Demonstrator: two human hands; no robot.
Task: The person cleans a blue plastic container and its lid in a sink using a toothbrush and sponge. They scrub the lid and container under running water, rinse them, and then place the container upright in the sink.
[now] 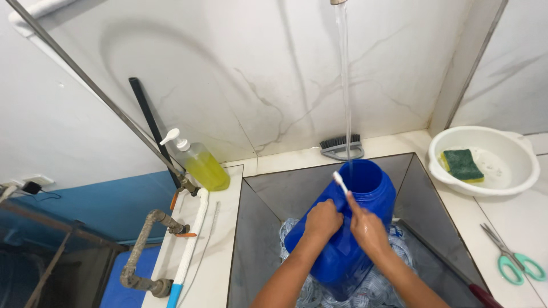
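A large blue plastic jug (359, 228) stands tilted in a grey sink (268, 194), its wide mouth up. A thin stream of water (345, 85) falls from a tap above into the mouth. My left hand (322, 219) grips the jug's shoulder by the handle. My right hand (365, 225) rests against the jug and holds a small white brush (341, 183) whose tip points up at the rim. Clear crumpled plastic (377, 285) lies under the jug in the sink.
A pump bottle of yellow soap (202, 162) leans at the sink's back left. A grey scrub brush (341, 147) sits on the back ledge. At right are a white bowl (514, 177) with a green sponge (461, 164), and teal-handled scissors (514, 256). Pipes (148, 245) run at left.
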